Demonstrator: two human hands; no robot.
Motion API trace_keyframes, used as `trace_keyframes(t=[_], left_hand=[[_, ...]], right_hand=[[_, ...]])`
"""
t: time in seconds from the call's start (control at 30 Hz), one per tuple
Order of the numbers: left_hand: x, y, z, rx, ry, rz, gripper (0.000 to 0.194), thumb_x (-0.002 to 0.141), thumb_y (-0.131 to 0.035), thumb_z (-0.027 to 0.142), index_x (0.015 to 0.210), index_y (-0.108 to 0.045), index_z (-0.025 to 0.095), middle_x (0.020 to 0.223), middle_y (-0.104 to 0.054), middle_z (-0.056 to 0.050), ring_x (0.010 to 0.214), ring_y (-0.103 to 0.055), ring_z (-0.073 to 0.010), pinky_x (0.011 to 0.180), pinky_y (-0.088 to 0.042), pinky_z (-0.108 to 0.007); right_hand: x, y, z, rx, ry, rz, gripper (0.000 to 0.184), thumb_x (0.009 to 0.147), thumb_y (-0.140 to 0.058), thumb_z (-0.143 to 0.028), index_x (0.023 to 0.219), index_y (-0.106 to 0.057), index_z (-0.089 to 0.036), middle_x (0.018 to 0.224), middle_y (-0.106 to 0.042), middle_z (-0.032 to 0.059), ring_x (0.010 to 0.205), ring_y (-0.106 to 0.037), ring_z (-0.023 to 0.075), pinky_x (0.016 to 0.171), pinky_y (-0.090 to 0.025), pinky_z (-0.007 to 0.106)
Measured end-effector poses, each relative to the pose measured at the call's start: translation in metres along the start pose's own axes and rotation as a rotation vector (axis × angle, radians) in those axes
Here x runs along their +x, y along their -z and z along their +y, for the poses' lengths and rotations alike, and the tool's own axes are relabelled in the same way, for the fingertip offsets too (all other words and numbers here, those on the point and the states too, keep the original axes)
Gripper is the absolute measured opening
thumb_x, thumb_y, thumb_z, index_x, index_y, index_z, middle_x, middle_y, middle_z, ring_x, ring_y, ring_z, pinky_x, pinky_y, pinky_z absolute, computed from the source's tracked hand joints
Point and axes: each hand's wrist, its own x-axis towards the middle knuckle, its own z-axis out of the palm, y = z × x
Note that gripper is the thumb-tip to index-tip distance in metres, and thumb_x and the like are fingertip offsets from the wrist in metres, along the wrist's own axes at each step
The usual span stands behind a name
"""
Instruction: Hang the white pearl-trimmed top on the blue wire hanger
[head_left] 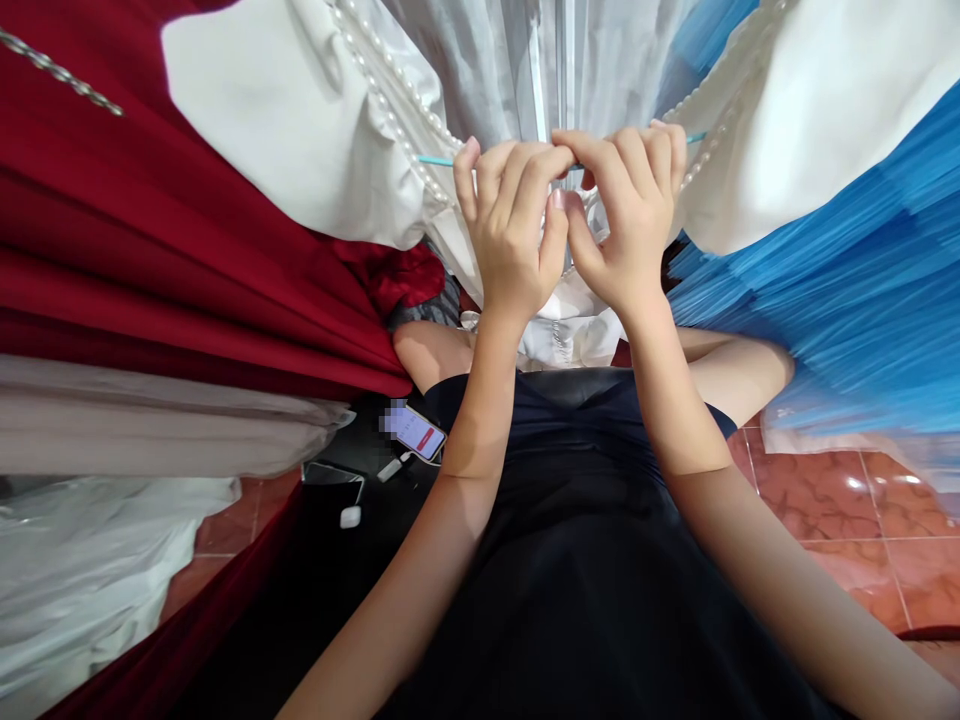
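Note:
In the head view, my left hand [514, 225] curls its fingers over a thin turquoise rod [434, 160], whose end sticks out to the left. Close beside it, my right hand [634, 205] bends its fingers over the same rod near its right end. Both thumbs point up and almost meet below the rod. White satin cloth edged with small pearl beads [300, 120] spreads out on both sides of my hands. More white fabric [574, 338] hangs below them, over my lap. What lies under my fingers is hidden.
Red cloth [187, 250] hangs at the left and blue tulle [840, 290] at the right. A lit phone [420, 432] with a cable, a dark device [330, 478] and a small white case [350, 517] lie beside my left leg. Red tiles [817, 490] cover the floor.

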Motion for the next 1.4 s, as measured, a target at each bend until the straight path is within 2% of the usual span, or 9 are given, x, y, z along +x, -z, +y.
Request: trace_keyframes(t=[0.17, 0.27, 0.37, 0.57, 0.7, 0.97, 1.1, 1.2, 1.4], left_hand=[[-0.0011, -0.0009, 0.0, 0.027, -0.085, 0.127, 0.036, 0.11, -0.029, 0.039, 0.119, -0.063, 0.032, 0.119, -0.073, -0.008, 0.123, -0.061, -0.029, 0.134, -0.022, -0.05], [-0.0007, -0.0013, -0.0005, 0.065, -0.071, 0.1, 0.037, 0.11, -0.028, 0.039, 0.12, -0.062, 0.03, 0.121, -0.073, -0.008, 0.124, -0.06, -0.0283, 0.134, -0.021, -0.05], [0.0, 0.0, 0.0005, 0.046, -0.052, 0.074, 0.038, 0.109, -0.029, 0.039, 0.121, -0.063, 0.029, 0.122, -0.072, -0.009, 0.125, -0.06, -0.0297, 0.135, -0.02, -0.053], [0.0016, 0.0064, 0.007, -0.02, 0.107, -0.092, 0.045, 0.106, -0.026, 0.047, 0.127, -0.064, 0.035, 0.136, -0.07, -0.007, 0.144, -0.05, -0.0324, 0.139, -0.005, -0.049], [0.0023, 0.007, 0.0085, 0.007, 0.104, -0.081, 0.047, 0.106, -0.025, 0.045, 0.125, -0.065, 0.032, 0.133, -0.071, -0.009, 0.14, -0.053, -0.0325, 0.138, -0.011, -0.051], [0.0008, 0.0037, 0.0057, -0.025, 0.153, -0.135, 0.056, 0.107, -0.02, 0.055, 0.132, -0.064, 0.032, 0.143, -0.068, -0.007, 0.158, -0.035, -0.0324, 0.138, 0.002, -0.057], [-0.0002, 0.0038, 0.005, -0.003, 0.153, -0.13, 0.053, 0.108, -0.021, 0.058, 0.133, -0.062, 0.035, 0.142, -0.069, -0.005, 0.159, -0.035, -0.0302, 0.139, 0.0, -0.054], [-0.0004, 0.0037, 0.0044, -0.017, 0.156, -0.142, 0.052, 0.107, -0.023, 0.057, 0.134, -0.062, 0.035, 0.143, -0.068, -0.006, 0.159, -0.035, -0.031, 0.138, 0.0, -0.055], [0.0002, 0.0045, 0.0051, -0.039, 0.117, -0.106, 0.049, 0.108, -0.023, 0.05, 0.13, -0.063, 0.031, 0.14, -0.068, -0.009, 0.149, -0.047, -0.0332, 0.139, -0.001, -0.055]], right_hand=[[0.0007, -0.0002, 0.0006, 0.007, -0.052, -0.044, 0.046, 0.106, -0.035, -0.041, 0.143, -0.062, -0.036, 0.11, -0.066, 0.0078, 0.115, -0.054, 0.028, 0.121, -0.034, 0.048], [0.0009, -0.001, 0.0007, -0.002, -0.086, -0.084, 0.047, 0.105, -0.035, -0.045, 0.144, -0.06, -0.041, 0.113, -0.066, 0.0068, 0.118, -0.054, 0.0288, 0.123, -0.032, 0.049], [0.0002, -0.001, -0.0001, -0.001, -0.053, -0.041, 0.047, 0.106, -0.033, -0.042, 0.143, -0.062, -0.035, 0.109, -0.066, 0.0083, 0.115, -0.054, 0.0274, 0.122, -0.035, 0.049], [-0.0005, 0.0008, -0.0017, -0.002, -0.038, -0.022, 0.047, 0.107, -0.034, -0.039, 0.142, -0.064, -0.032, 0.107, -0.065, 0.0084, 0.114, -0.053, 0.0264, 0.121, -0.037, 0.048], [-0.0001, 0.0012, -0.0019, -0.022, -0.063, -0.05, 0.047, 0.108, -0.033, -0.04, 0.144, -0.063, -0.033, 0.109, -0.066, 0.0086, 0.116, -0.053, 0.0267, 0.121, -0.037, 0.049], [0.0012, -0.001, -0.0006, 0.019, -0.082, -0.05, 0.049, 0.105, -0.032, -0.044, 0.142, -0.064, -0.038, 0.107, -0.066, 0.0098, 0.116, -0.057, 0.0312, 0.12, -0.04, 0.056], [0.0007, -0.0011, -0.0009, 0.014, -0.112, -0.079, 0.047, 0.104, -0.037, -0.048, 0.143, -0.062, -0.042, 0.111, -0.066, 0.0084, 0.12, -0.056, 0.0322, 0.121, -0.038, 0.055], [-0.0002, -0.0009, -0.0012, 0.005, -0.075, -0.045, 0.047, 0.107, -0.034, -0.044, 0.143, -0.063, -0.037, 0.109, -0.066, 0.0087, 0.116, -0.055, 0.0293, 0.12, -0.038, 0.052], [0.0, -0.0004, -0.001, 0.016, -0.086, -0.069, 0.05, 0.107, -0.029, -0.044, 0.144, -0.062, -0.037, 0.112, -0.066, 0.0089, 0.118, -0.054, 0.0292, 0.121, -0.036, 0.052]])
